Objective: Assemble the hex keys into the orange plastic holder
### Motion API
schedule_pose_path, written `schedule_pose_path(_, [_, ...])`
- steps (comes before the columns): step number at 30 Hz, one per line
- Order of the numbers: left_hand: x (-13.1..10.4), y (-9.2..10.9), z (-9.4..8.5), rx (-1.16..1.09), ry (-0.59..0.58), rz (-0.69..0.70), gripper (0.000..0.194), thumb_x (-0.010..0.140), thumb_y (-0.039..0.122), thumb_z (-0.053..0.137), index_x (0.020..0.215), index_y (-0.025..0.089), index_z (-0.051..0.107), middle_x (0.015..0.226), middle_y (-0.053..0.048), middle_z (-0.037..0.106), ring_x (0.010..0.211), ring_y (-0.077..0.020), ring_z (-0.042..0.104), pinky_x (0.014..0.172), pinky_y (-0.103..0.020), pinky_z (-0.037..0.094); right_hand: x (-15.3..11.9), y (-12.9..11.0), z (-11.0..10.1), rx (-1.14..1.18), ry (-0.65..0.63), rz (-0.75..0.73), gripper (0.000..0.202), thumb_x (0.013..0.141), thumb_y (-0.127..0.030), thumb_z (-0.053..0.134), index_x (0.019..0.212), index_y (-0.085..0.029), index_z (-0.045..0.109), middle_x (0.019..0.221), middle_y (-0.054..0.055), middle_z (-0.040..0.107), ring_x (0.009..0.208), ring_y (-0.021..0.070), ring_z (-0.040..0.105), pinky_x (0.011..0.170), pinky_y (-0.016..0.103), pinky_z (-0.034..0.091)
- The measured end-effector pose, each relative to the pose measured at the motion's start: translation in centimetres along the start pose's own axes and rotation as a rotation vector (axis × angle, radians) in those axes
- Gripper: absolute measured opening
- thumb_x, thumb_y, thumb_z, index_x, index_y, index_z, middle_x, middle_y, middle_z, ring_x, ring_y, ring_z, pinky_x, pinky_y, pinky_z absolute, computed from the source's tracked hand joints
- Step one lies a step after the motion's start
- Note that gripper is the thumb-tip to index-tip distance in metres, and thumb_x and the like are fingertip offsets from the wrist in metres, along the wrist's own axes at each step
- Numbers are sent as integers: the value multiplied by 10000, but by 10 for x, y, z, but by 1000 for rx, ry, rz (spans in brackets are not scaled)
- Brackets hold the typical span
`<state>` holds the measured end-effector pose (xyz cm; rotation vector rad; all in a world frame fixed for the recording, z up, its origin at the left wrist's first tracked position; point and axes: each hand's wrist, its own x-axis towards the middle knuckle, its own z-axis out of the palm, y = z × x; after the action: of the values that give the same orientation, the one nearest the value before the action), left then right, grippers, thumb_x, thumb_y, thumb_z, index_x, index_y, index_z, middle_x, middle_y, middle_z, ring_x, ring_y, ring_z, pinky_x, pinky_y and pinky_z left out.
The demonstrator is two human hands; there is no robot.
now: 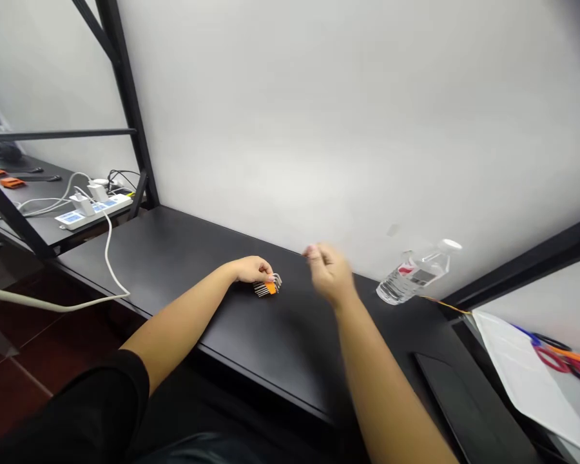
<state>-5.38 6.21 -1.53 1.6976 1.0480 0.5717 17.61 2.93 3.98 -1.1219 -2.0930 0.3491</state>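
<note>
On the black table lies a set of hex keys in an orange holder, near the middle of the view. My left hand has its fingers closed on the holder's upper left side. Raised above the table to the right of the set, my right hand is slightly blurred. Its fingers are curled together, and whatever they may hold is too small to make out.
A clear water bottle stands by the wall at right. Beyond it are a black flat object and a white tray with coloured-handled tools. At left, a white power strip has a cable running over the table edge.
</note>
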Motion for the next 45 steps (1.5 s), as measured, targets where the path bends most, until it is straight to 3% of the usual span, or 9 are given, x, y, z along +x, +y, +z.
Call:
schedule_pose_path(4, [4,-13,11,-225,226,55,279,787,360,794,913,144,671,821,-67,739,747,-156,686,679,-270,538,-13,17,35,103,-142,87,339,1021,-452,470,1172,-228,675,1160,97,723,1045,250,668,929,407,517])
schedule_pose_path(8, [5,-13,17,-201,182,155,231,794,312,784,912,153,665,870,-66,750,780,-151,701,760,-288,550,-25,25,51,192,-245,177,395,969,-557,515,1163,-244,661,1013,57,734,837,215,649,766,360,503])
schedule_pose_path(14, [0,-8,19,3,142,224,193,848,302,706,985,167,690,937,-68,764,865,-180,719,827,-303,543,-25,30,35,297,-251,209,368,880,-582,623,836,-218,653,776,17,653,707,177,563,660,311,457])
schedule_pose_path(24, [-1,-2,22,43,137,185,225,840,350,707,983,176,714,904,-65,761,826,-175,703,788,-287,531,-25,27,24,546,-278,512,316,692,-495,837,772,-210,727,698,20,687,682,171,622,707,331,539])
schedule_pose_path(27, [-1,-3,23,45,154,154,294,850,440,693,963,171,734,865,-66,754,794,-177,691,745,-279,520,-25,25,24,565,-303,518,268,734,-466,806,771,-208,740,696,41,711,690,190,652,719,351,551])
schedule_pose_path(29, [0,-4,23,71,167,143,308,842,461,689,919,167,737,818,-53,740,743,-168,670,703,-270,503,-25,23,24,521,-336,465,247,799,-453,736,770,-208,736,713,51,723,699,198,663,715,354,546])
schedule_pose_path(34, [-2,-3,23,108,174,66,371,822,517,681,882,157,743,755,-30,715,659,-147,614,622,-256,450,-23,21,26,147,-321,327,260,858,-432,637,741,-208,696,724,28,703,639,163,592,602,300,449])
schedule_pose_path(39, [-6,3,23,312,239,41,385,862,539,627,915,190,780,781,-33,725,671,-158,602,618,-275,424,-23,28,25,80,-368,350,302,846,-487,647,757,-205,708,750,17,704,646,152,575,579,281,420])
schedule_pose_path(45, [-5,6,27,469,285,48,183,807,397,725,844,221,760,784,-3,706,691,-148,602,623,-261,417,-22,33,25,-20,-385,394,247,869,-440,633,804,-223,730,822,21,734,709,167,616,615,290,432])
